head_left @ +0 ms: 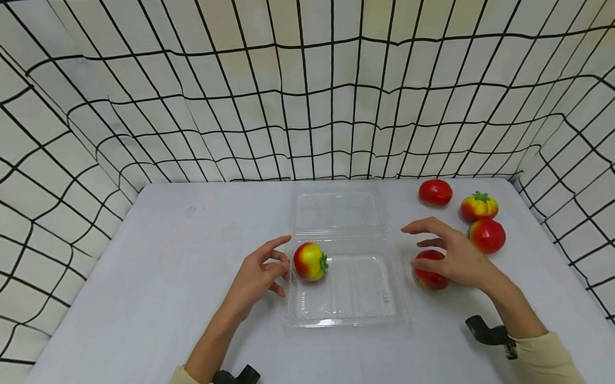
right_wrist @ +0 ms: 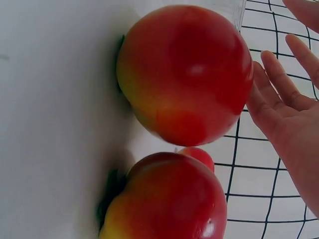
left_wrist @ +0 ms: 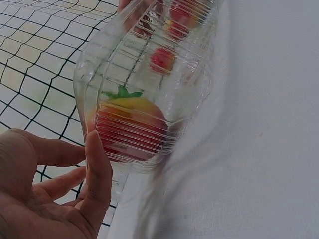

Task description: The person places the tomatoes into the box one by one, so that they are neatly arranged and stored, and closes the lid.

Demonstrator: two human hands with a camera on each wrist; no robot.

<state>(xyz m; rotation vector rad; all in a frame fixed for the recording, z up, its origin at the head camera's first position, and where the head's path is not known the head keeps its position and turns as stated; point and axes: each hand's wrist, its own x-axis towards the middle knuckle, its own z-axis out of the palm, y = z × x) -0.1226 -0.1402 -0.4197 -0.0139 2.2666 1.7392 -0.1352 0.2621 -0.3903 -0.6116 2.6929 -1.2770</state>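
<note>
A clear plastic clamshell container (head_left: pixel 354 313) lies opened out on the white table, its lid (head_left: pixel 339 210) folded back. In its left part sits a red-and-yellow fruit (head_left: pixel 308 262) with a green leafy top, resembling a tomato or persimmon. My left hand (head_left: pixel 254 280) is at the container's left edge, fingers loosely bent; in the left wrist view a fingertip (left_wrist: pixel 94 144) overlaps the rim, and contact is unclear. My right hand (head_left: pixel 460 260) reaches over a red fruit (head_left: pixel 431 281) right of the container. In the right wrist view its fingers are spread beside this fruit (right_wrist: pixel 187 74), not closed round it.
Behind and right of my right hand are a red fruit (head_left: pixel 435 192), a yellow-red fruit (head_left: pixel 479 207) with a green top, and another red fruit (head_left: pixel 487 235). The latter two are close together. Black netting (head_left: pixel 309 112) over white walls encloses the table's back and sides.
</note>
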